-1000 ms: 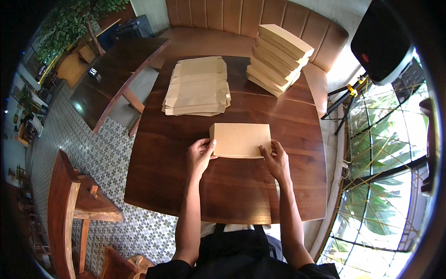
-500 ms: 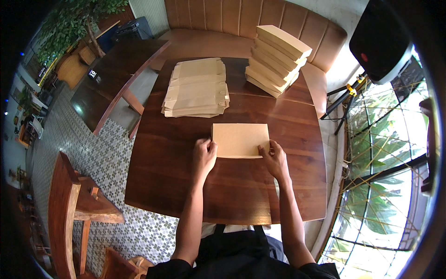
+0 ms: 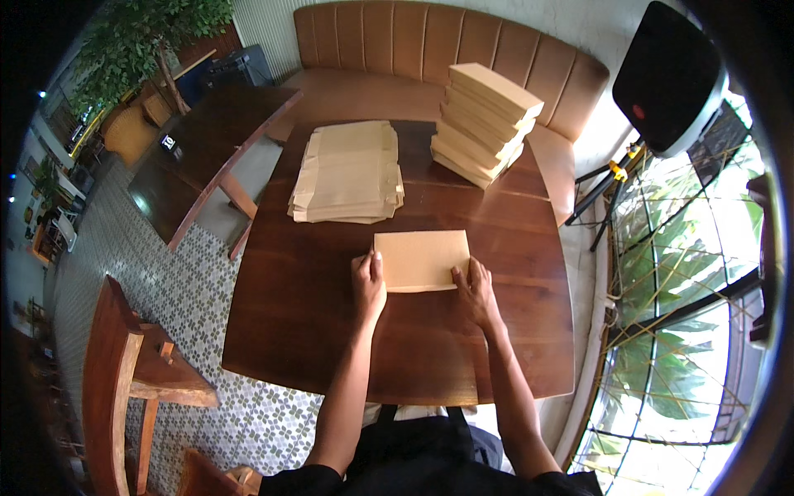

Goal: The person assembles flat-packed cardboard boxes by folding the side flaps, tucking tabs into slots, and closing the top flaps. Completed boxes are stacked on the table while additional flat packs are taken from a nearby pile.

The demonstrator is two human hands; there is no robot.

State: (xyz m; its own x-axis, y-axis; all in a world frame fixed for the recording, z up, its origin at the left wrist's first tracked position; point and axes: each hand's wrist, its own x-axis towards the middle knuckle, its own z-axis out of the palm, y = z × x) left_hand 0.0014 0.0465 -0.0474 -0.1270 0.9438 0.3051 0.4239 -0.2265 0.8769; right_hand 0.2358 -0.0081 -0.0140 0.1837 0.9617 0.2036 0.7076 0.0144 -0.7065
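Observation:
A closed brown cardboard box (image 3: pixel 420 258) is in front of me over the dark wooden table. At its left side my left hand (image 3: pixel 369 279) grips the edge, thumb up along the near corner. My right hand (image 3: pixel 475 286) holds the box by its right side, with the thumb on the top near the front corner. Beyond it, to the left, lies a pile of flat, unfolded cardboard box blanks (image 3: pixel 347 174). Several folded boxes (image 3: pixel 486 124) rise in an uneven stack at the far right of the table.
The wooden table (image 3: pixel 322 331) has a curved tan bench (image 3: pixel 372 41) behind it. A black speaker (image 3: pixel 670 78) on a tripod stands at the right, near a window with a wire grid. On the left are another dark table (image 3: pixel 215 136) and a wooden chair (image 3: pixel 116 372).
The view has tilted slightly, so the whole scene sits a little lower. Both hands still hold the box; my right thumb and fingers have shifted slightly on its right side.

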